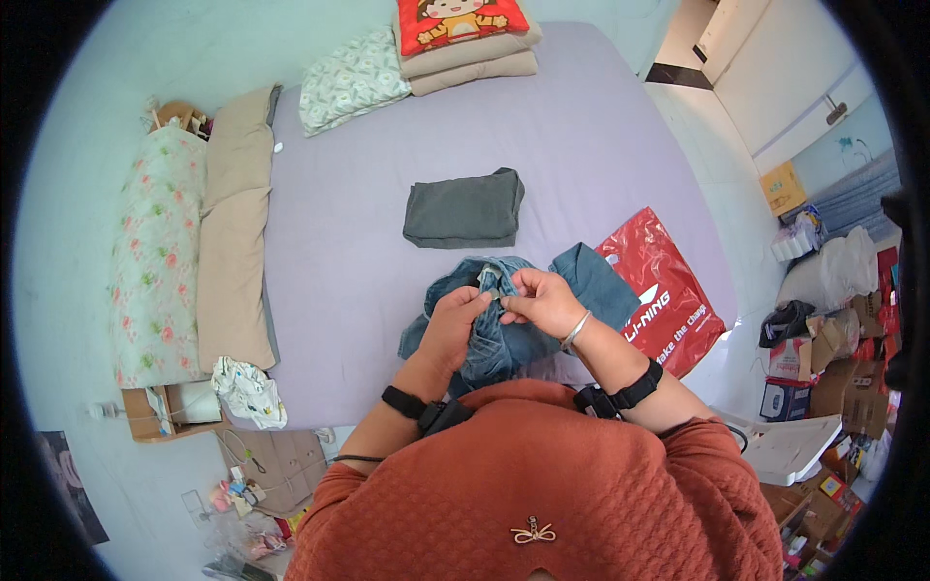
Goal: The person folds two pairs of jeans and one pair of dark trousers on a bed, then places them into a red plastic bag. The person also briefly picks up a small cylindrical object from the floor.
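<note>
Bunched blue jeans point(489, 349) lie at the near edge of the bed, close to my body. My left hand point(453, 324) pinches the waistband from the left. From the right, my right hand point(548, 302) grips it, thumb and fingers pressed together near the front opening. The fingertips of both hands almost meet there; whether a button or zip is between them is too small to tell. One part of the jeans spreads out to the right, against a red plastic bag point(668, 290). Farther off lies a dark grey-green garment point(463, 213), folded into a neat rectangle.
A lavender sheet point(339, 242) covers the bed. At its far side are a patterned pillow point(354, 82) and stacked cushions point(470, 63). A beige padded headboard point(235, 242) runs along the left. Crumpled white cloth point(249, 392) lies at the near left corner. Cardboard boxes point(852, 392) crowd the right.
</note>
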Tool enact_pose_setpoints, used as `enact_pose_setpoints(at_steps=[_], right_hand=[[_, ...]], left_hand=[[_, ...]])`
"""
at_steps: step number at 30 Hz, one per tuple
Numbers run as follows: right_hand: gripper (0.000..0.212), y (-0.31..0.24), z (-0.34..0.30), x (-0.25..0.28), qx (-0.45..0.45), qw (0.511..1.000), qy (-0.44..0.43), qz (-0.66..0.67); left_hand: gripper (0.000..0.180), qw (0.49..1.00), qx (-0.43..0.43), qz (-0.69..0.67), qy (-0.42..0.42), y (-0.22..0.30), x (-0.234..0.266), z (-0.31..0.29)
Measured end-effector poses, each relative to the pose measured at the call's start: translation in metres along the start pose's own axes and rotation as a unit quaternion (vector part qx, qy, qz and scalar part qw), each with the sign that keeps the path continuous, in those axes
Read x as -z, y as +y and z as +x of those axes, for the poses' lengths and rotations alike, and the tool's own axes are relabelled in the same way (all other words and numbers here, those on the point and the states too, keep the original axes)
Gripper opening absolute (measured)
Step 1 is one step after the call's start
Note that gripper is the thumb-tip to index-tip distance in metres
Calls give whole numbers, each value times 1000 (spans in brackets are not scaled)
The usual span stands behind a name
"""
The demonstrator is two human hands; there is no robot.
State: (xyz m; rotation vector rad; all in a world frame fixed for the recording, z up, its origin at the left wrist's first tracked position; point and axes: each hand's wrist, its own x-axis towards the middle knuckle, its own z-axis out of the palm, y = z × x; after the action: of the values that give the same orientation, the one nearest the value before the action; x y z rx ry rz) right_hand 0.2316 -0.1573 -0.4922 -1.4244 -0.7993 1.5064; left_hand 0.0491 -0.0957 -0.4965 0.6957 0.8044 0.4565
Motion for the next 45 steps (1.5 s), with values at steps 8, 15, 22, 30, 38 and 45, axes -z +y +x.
enact_pose_setpoints(at_steps=[8,15,22,30,38,45], right_hand=[[13,-1,10,-9,-11,999,-17,-26],[14,1,9,-1,-139,981,-61,123],[13,15,7,0,-117,992,-48,-26],[14,10,-7,-13,33,978,10,-205],[16,13,-11,-18,182,914,33,-361],[13,16,-4,-8,-36,992,-56,-109]], left_hand=[[10,998,-4,58,34,1,6,3],[13,995,61,83,14,-5,22,7],[11,993,78,79,-29,-14,17,2],[20,989,116,83,32,-3,3,0],[18,975,100,190,64,-4,3,3],[21,984,55,167,20,-9,10,0]])
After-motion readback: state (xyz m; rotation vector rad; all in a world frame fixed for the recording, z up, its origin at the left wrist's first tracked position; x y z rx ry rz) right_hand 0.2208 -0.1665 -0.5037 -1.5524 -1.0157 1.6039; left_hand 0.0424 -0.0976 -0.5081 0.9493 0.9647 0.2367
